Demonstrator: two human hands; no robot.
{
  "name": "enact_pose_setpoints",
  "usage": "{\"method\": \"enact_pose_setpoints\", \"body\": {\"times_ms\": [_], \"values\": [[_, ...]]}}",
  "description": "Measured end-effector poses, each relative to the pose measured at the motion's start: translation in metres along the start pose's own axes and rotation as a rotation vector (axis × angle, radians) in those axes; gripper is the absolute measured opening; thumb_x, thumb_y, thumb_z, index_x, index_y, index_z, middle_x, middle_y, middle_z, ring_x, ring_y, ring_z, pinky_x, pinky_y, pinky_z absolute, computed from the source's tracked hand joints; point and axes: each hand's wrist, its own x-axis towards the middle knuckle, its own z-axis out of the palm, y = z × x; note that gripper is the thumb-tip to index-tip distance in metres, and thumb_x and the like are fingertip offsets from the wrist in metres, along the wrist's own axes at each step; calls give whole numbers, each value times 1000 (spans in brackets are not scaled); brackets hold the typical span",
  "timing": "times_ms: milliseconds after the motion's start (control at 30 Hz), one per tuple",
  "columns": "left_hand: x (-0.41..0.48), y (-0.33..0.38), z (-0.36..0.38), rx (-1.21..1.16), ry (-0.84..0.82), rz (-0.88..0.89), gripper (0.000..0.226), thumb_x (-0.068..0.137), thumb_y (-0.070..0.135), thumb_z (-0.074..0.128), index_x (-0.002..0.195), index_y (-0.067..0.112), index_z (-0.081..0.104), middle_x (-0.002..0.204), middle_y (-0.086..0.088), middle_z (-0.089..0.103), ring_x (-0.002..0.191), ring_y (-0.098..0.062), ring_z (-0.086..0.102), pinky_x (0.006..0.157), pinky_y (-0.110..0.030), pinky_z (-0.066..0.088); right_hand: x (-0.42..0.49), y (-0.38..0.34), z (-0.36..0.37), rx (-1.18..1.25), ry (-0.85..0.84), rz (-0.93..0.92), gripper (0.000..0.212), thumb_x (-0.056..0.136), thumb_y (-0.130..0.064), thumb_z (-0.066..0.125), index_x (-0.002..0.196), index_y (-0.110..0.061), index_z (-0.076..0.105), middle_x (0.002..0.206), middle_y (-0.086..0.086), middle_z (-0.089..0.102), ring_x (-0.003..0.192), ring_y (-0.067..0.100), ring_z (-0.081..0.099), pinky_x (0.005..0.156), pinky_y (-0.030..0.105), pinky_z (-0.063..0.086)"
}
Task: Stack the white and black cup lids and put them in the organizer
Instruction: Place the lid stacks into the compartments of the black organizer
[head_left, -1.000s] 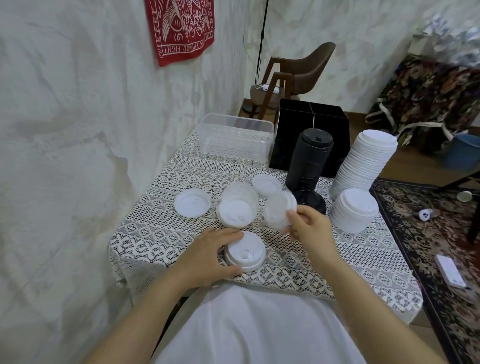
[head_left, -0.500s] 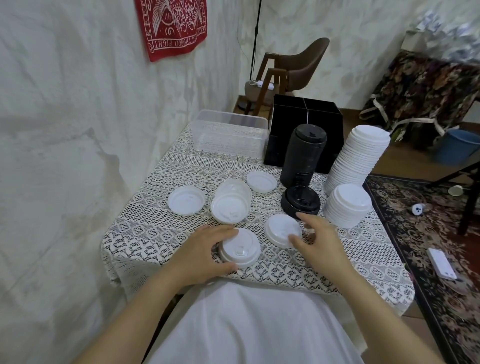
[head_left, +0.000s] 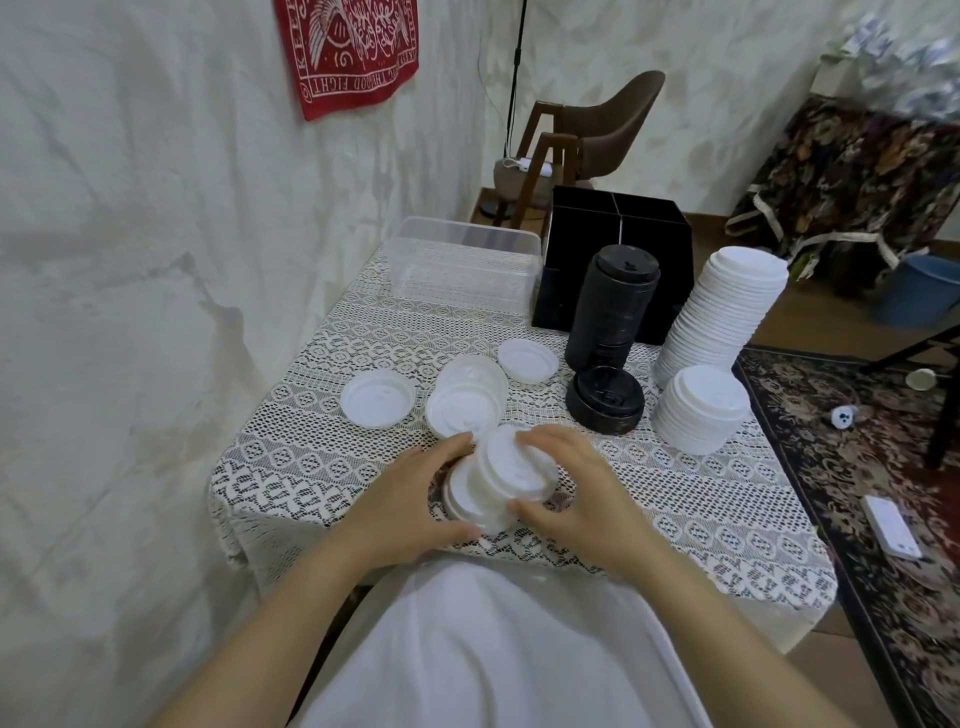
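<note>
A small stack of white lids sits near the table's front edge, its top lid tilted. My left hand grips the stack from the left and my right hand holds the top lid from the right. Loose white lids lie behind: one flat lid, a short leaning pile, another single lid. A tall black lid stack and a low black lid pile stand mid-table. Two white stacks, a tall one and a short one, stand at the right. The black organizer is at the back.
A clear plastic box stands back left beside the organizer. The lace-covered table is against the wall on the left. A patterned rug with small items lies to the right. A brown chair is behind.
My right hand carried the single white lid leftwards onto the stack under my left hand. The left hand stayed on that stack.
</note>
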Motion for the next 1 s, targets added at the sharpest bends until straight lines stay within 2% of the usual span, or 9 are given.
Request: {"method": "enact_pose_setpoints", "body": {"times_ms": [133,233,400,500,600,667,767,900,1000], "values": [[0,-2,2,-57,22,-14,108,62,51,85,148,46,19,142,20,37,134,-3,32,112,-37,33,1,-6,16,-44,-62,-21,64,79,-28,79,137,-28,52,140,-15,35,132,-1,30,103,-1,11],[-1,-1,2,-80,23,-13,107,63,45,86,147,47,20,138,25,38,134,-1,32,112,-37,32,3,-8,21,-62,-90,-8,64,79,-30,79,138,-28,53,138,-16,33,130,-2,28,101,-3,9],[-1,-1,1,-45,22,9,94,66,46,84,142,48,29,131,25,37,129,0,34,109,-28,31,1,-5,28,-36,-118,24,63,76,-36,80,135,-30,57,147,-9,39,136,5,34,112,16,23],[-3,-1,0,-23,3,16,86,71,39,82,143,42,34,129,22,38,126,-1,34,109,-27,30,1,-3,31,-36,-121,32,63,75,-38,79,134,-30,57,147,-10,40,135,5,35,107,6,20],[-5,-4,0,-69,16,52,68,75,40,68,139,33,45,134,20,44,128,0,39,111,-30,33,2,-4,30,-39,-123,36,62,77,-30,81,134,-27,58,141,-14,38,129,1,34,100,-3,14],[-6,-5,1,-162,92,72,51,78,33,63,129,30,56,129,19,54,121,6,46,107,-26,39,2,-5,30,-44,-115,27,61,76,-26,81,133,-24,59,134,-17,36,125,0,34,97,-4,14],[-5,-3,1,-220,367,18,25,86,14,64,107,28,65,106,19,62,101,3,57,92,-24,47,3,-6,32,-68,-118,37,60,76,-25,80,132,-24,59,134,-17,35,125,-1,35,96,-4,16],[7,-14,-15,121,657,-104,24,86,3,62,110,7,67,108,-3,61,107,-22,53,97,-39,41,4,-8,33,-99,-126,52,59,74,-29,78,130,-27,59,143,-11,39,129,6,40,105,18,34],[21,-31,-32,360,577,-148,35,81,1,63,116,2,65,117,-14,61,111,-33,52,100,-47,38,6,-10,33,-97,-134,60,58,74,-30,78,129,-27,60,142,-10,40,128,8,42,104,27,39]]}}
